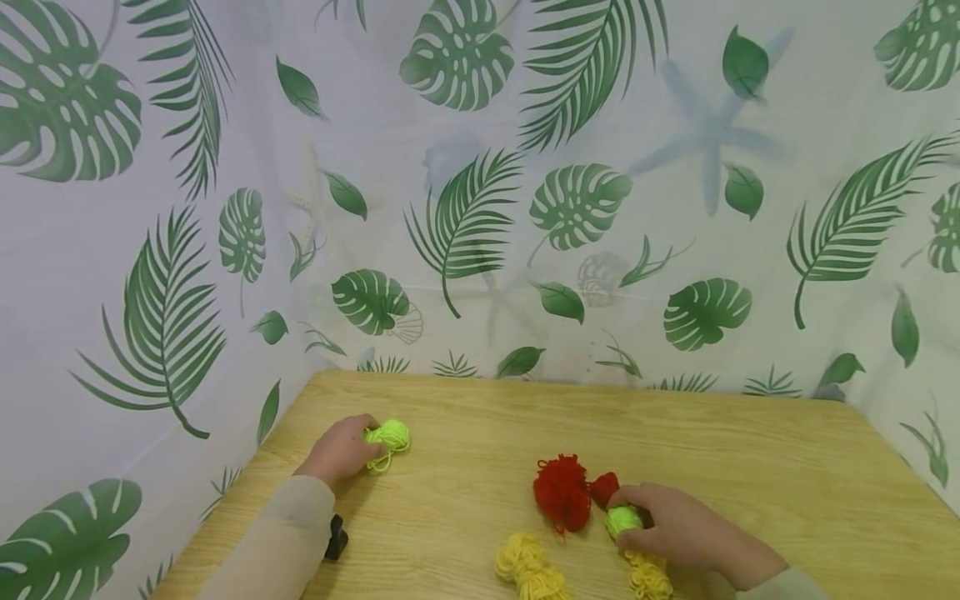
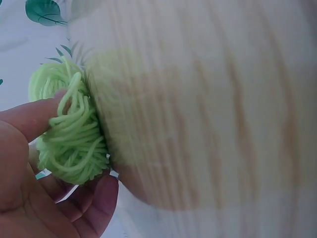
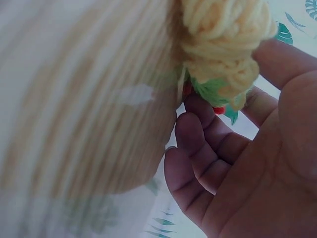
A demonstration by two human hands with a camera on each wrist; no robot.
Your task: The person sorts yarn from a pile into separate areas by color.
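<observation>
At the far left of the table, my left hand (image 1: pixel 347 447) grips a bright green ball of yarn (image 1: pixel 392 437). Up close in the left wrist view, the thumb lies over this yarn bundle (image 2: pixel 74 134), a loose loop stands out from it and the fingertips are by its lower end. Toward the front right, my right hand (image 1: pixel 675 525) holds a second green yarn ball (image 1: pixel 622 522) between thumb and fingers. That ball sits between a small red yarn bundle (image 1: pixel 603 490) and a yellow yarn skein (image 1: pixel 648 575). The skein (image 3: pixel 223 29) hides most of it in the right wrist view.
A larger red yarn ball (image 1: pixel 562 493) lies left of the small red one. Another yellow skein (image 1: pixel 531 568) is at the front edge of view. Beside the left sleeve lies a small black object (image 1: pixel 337 537). Leaf-printed curtains (image 1: pixel 480 208) surround the wooden table (image 1: pixel 465 425).
</observation>
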